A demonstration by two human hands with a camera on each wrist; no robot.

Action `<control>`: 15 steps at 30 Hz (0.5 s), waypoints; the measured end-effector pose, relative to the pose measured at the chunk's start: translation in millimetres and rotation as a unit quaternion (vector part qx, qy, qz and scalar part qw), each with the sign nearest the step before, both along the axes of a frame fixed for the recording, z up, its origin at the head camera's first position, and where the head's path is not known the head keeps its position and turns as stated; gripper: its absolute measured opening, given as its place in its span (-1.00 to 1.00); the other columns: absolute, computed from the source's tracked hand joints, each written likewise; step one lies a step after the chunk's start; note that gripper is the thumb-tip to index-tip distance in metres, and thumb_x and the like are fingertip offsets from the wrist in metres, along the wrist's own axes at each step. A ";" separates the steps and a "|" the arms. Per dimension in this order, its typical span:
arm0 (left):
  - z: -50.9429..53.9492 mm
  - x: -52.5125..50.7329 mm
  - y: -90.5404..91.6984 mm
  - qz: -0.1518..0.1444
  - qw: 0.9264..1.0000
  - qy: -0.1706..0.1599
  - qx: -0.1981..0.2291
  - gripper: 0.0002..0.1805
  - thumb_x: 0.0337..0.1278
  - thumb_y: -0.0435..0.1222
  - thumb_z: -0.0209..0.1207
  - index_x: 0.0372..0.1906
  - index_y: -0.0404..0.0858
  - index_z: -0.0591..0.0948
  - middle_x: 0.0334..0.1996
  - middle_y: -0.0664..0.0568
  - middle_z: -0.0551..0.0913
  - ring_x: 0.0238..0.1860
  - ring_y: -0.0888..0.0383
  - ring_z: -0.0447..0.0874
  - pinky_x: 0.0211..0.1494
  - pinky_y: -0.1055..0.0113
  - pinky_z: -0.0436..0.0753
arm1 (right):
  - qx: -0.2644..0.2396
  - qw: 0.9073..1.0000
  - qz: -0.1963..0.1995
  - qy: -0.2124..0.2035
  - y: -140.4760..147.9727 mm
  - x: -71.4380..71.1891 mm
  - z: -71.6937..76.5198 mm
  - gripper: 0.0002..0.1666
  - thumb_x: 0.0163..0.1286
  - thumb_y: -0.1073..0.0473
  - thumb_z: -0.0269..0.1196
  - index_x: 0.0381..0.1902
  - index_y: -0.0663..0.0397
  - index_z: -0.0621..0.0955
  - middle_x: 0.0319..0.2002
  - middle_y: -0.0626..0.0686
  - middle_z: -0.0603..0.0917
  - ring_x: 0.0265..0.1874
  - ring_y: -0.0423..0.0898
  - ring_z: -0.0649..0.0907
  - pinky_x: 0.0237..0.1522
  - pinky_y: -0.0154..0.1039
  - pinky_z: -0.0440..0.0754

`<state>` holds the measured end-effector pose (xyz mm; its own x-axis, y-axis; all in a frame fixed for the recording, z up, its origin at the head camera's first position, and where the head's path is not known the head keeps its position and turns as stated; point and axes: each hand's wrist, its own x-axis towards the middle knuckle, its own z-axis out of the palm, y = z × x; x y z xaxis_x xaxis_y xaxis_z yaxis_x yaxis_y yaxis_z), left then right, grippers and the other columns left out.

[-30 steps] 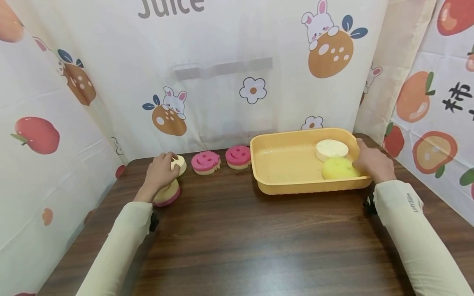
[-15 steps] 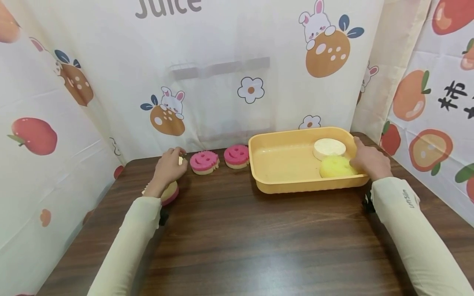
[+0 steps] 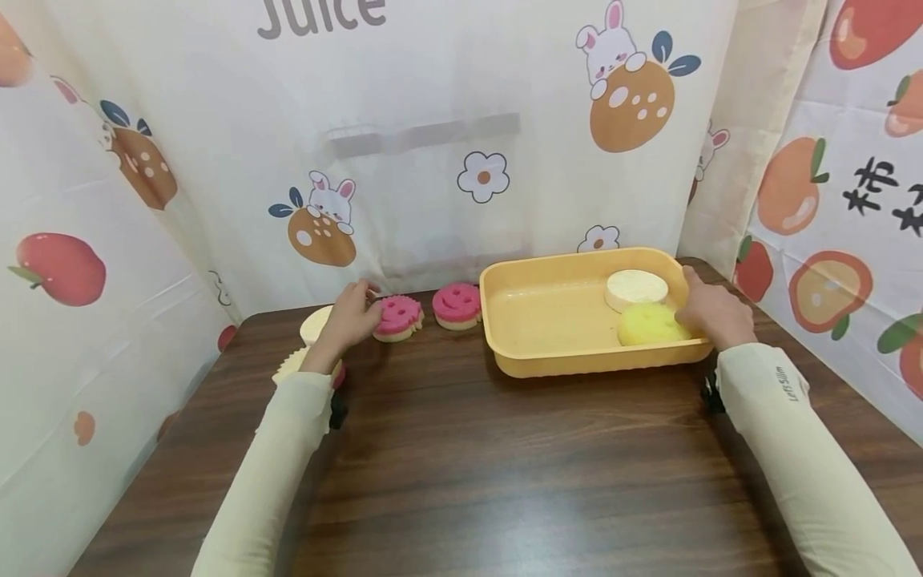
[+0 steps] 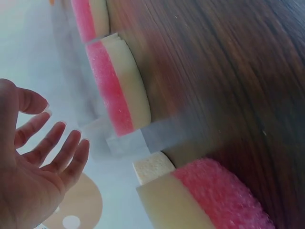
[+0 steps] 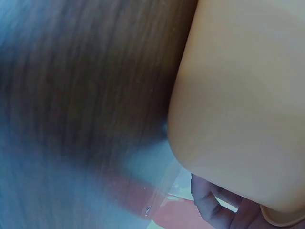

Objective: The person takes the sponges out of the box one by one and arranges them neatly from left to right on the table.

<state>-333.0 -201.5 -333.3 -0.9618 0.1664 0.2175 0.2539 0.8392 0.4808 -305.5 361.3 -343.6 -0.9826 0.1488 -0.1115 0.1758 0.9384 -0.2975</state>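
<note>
Pink-and-cream round smiley foam sponge (image 3: 400, 315) sits on the brown wood-grain table (image 3: 505, 457), just beside the left hand (image 3: 351, 316). That hand's fingers are parted, loosely bent, holding nothing. Right hand (image 3: 717, 311) grips the right end of the yellow rectangular plastic tray (image 3: 544, 320). Inside, by that hand: bright yellow sponge (image 3: 652, 326) in front, cream round disc (image 3: 636, 290) behind. Second pink smiley sponge (image 3: 457, 305) lies between the first and the tray. Cream round pad (image 3: 315, 325) and cream-topped, pink-bottomed sponge (image 3: 288, 365) are by the left wrist, partly hidden.
</note>
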 end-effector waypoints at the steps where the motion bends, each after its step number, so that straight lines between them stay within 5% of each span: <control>1: -0.3 -0.3 1.1 0.000 1.000 -0.005 -0.001 -0.61 0.32 -0.26 0.01 0.14 -0.41 0.46 0.05 -0.33 0.51 0.07 -0.20 0.50 0.19 -0.09 0.50 | 0.000 1.000 0.000 0.000 -0.5 0.4 0.4 0.04 0.31 0.13 0.03 0.58 0.06 -0.26 0.12 0.60 0.41 -0.10 0.45 0.52 -0.11 0.40 0.37; 15: -1.2 -11.4 22.1 -0.015 0.999 -0.015 -0.026 -0.57 0.34 -0.24 0.01 0.20 -0.38 0.45 0.14 -0.30 0.53 0.16 -0.20 0.50 0.28 -0.10 0.49 | -0.001 1.000 0.003 0.004 -1.4 2.8 2.1 0.03 0.30 0.14 0.02 0.59 0.07 -0.25 0.09 0.61 0.44 -0.14 0.43 0.55 -0.17 0.37 0.40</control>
